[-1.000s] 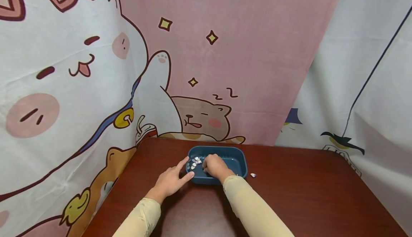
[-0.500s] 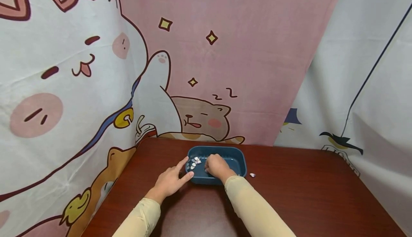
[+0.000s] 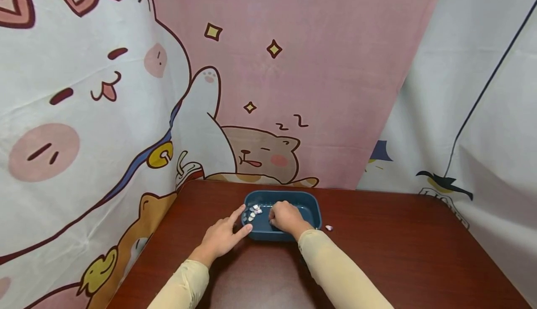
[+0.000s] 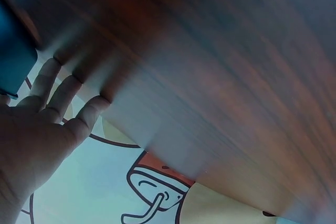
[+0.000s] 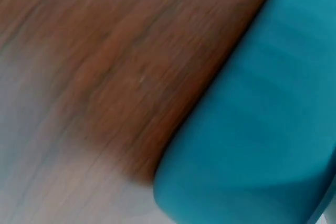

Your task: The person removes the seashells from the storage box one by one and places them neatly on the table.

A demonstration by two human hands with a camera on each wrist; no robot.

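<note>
A blue rectangular plastic basin [image 3: 313, 204] stands on the table, with several small whitish pieces [image 3: 254, 212], like pebbles or shells, grouped at its left end. My left hand [image 3: 220, 236] holds its fingers spread at the basin's left side, index finger and thumb by the rim. In the left wrist view, that hand's other fingers [image 4: 63, 95] extend beside the basin. My right hand [image 3: 287, 218] reaches down inside the basin, fingers curled and pointing to the bottom; its fingertips are hidden, so whether they pinch anything is unclear. The right wrist view shows just the basin's outer wall [image 5: 252, 124] and the table.
One small whitish piece [image 3: 329, 228] lies on the brown wooden table [image 3: 390, 248], just right of the basin. Behind the table hangs a pink and white cartoon cloth [image 3: 327, 90]. A dark line [image 3: 491, 80] runs down the white cloth at right.
My right hand has moved slightly to the right within the basin, its forearm shifting right too. The left hand and the whitish pieces stay where they were.
</note>
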